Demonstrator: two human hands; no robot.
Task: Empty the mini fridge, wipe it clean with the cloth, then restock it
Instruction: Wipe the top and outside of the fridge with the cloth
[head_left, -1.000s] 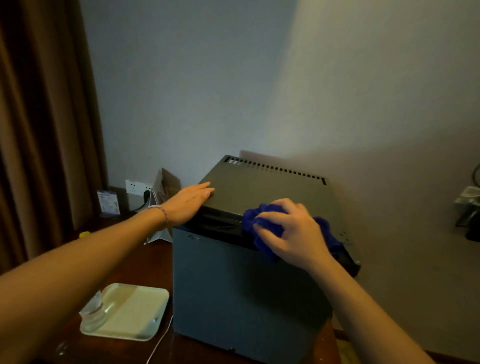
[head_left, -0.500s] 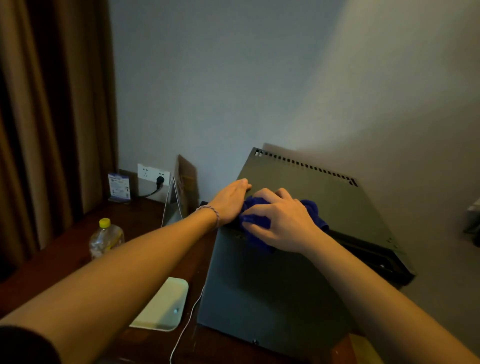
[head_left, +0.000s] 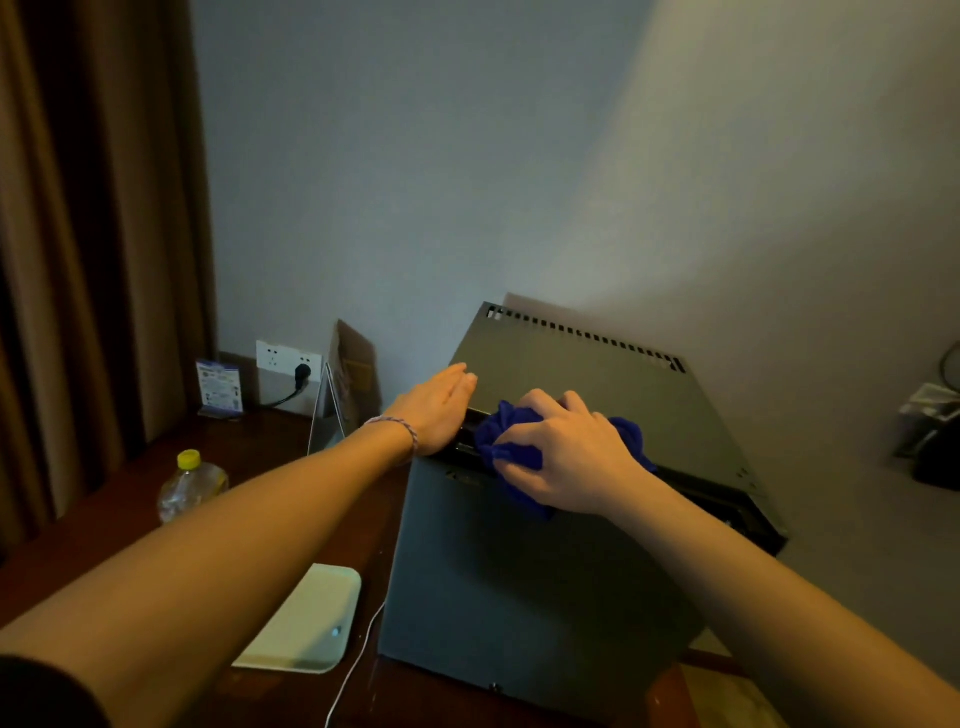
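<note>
Cloth (head_left: 511, 441), soft and bunching, is being gripped by right hand (head_left: 563, 452) against mini fridge (head_left: 524, 566) top edge; left hand (head_left: 436, 410) is lying flat, bracing the boxy weight.

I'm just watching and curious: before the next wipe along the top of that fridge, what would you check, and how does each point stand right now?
1. Cloth gripped: ok, the right hand has it bunched under curled fingers.
2. Cloth on the surface: ok, it lies on the dark strip at the fridge top's front edge.
3. Fridge steadied: ok, the left hand lies flat on its top left corner.
4. Door shut: cannot tell from this angle.
5. Fridge emptied: cannot tell; only one bottle shows on the table.
6. Cord clear: not ok, a white cord runs by the fridge's base.
</note>
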